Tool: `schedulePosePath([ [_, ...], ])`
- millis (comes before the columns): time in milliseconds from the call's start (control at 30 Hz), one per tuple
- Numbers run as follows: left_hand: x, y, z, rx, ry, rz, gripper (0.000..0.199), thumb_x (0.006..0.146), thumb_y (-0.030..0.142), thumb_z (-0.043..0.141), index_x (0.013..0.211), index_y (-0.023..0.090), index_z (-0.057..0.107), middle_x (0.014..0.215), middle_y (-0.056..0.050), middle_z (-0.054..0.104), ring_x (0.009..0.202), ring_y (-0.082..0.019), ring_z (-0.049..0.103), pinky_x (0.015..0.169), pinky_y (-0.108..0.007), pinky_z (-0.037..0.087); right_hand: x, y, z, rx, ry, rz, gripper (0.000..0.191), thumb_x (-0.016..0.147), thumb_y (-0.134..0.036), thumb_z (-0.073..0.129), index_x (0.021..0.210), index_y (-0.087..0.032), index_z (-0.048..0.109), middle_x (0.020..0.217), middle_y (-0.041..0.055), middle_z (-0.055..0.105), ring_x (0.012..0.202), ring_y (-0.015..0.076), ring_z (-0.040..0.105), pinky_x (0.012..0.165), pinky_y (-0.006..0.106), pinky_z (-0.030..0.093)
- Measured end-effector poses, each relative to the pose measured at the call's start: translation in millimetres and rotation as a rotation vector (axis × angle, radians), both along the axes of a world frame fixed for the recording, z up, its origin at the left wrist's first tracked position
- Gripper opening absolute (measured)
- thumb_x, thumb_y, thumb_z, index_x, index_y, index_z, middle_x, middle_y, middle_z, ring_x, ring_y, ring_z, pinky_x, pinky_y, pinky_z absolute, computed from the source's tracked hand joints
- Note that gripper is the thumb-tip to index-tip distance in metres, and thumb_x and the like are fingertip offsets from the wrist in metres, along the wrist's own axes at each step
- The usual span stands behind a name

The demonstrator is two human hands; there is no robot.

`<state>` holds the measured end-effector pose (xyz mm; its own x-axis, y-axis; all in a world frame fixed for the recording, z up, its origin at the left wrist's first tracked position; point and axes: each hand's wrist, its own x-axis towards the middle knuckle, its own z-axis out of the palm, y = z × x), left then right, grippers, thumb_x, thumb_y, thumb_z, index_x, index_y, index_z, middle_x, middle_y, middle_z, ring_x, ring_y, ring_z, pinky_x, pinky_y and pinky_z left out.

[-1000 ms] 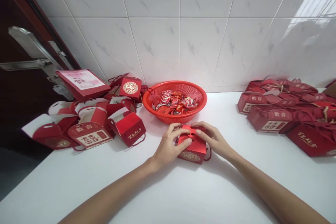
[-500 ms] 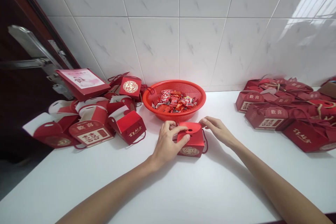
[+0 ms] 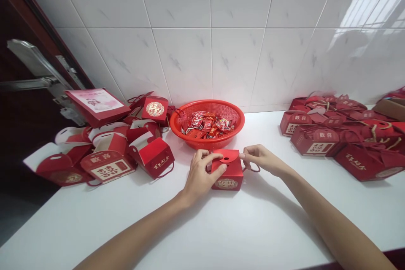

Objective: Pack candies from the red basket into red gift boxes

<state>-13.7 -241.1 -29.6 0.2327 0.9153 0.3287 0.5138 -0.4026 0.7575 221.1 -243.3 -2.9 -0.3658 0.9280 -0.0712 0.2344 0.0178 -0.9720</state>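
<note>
A small red gift box (image 3: 227, 174) with a gold emblem on its front stands on the white table in front of me. Its round-edged top flap (image 3: 228, 156) lies over the lid and has a hole in it. My left hand (image 3: 202, 171) grips the box from its left side, thumb and fingers on the top. At the box's right side, my right hand (image 3: 257, 158) has its thumb and fingers pinched together on the dark red cord (image 3: 255, 170), which loops out to the right. The other end of the cord is mostly hidden behind my left hand.
A red plastic basket (image 3: 207, 103) of wrapped candies (image 3: 207, 125) sits behind the box. Several red boxes with raised flaps (image 3: 107, 162) crowd the left, near a door handle (image 3: 28, 84). More red boxes (image 3: 322, 141) stand at the right. A tiled wall (image 3: 237, 63) rises behind.
My right hand has curled its fingers in and drawn closer, pulling the cord loop outward to the right. The left hand stays on the box. The view has shifted slightly.
</note>
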Motion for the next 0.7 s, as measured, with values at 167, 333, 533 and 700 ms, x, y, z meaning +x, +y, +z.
schedulePosePath([
  [167,0,0,-2.6,-0.015,-0.039,-0.01,0.026,0.081,0.039,0.069,0.102,0.026,0.076,0.101,-0.005,0.053,0.103,-0.025,0.058,0.097,-0.043,0.048,3,-1,2.0,0.074,0.158,-0.009,0.042,0.081,-0.055,0.072,0.071,-0.017,0.057,0.06,-0.0013,0.058,0.058,0.0114,0.052,0.063,0.028,0.042],
  [333,0,0,-4.7,-0.034,-0.081,-0.018,0.029,0.082,0.042,0.068,0.104,0.025,0.075,0.104,-0.006,0.053,0.102,-0.025,0.059,0.092,-0.04,0.051,0,-1,-1.4,0.106,0.15,0.003,0.037,0.085,-0.052,0.069,0.088,-0.016,0.063,0.063,-0.0023,0.055,0.056,0.0102,0.049,0.056,0.026,0.038],
  [533,-1,2,-6.6,-0.046,-0.08,-0.024,0.029,0.082,0.044,0.067,0.103,0.025,0.075,0.105,-0.007,0.054,0.103,-0.026,0.06,0.09,-0.041,0.052,-9,-1,-14.1,0.05,0.093,0.055,0.038,0.083,-0.047,0.072,0.103,-0.015,0.07,0.055,-0.0062,0.048,0.052,0.0091,0.045,0.051,0.023,0.035],
  [700,-3,1,-10.6,-0.054,-0.081,-0.039,0.032,0.085,0.047,0.065,0.107,0.026,0.074,0.108,-0.008,0.054,0.106,-0.026,0.059,0.094,-0.042,0.051,-13,-3,-17.9,0.037,0.091,0.035,0.038,0.084,-0.047,0.072,0.103,-0.015,0.07,0.055,-0.0059,0.048,0.052,0.0092,0.045,0.052,0.024,0.035],
])
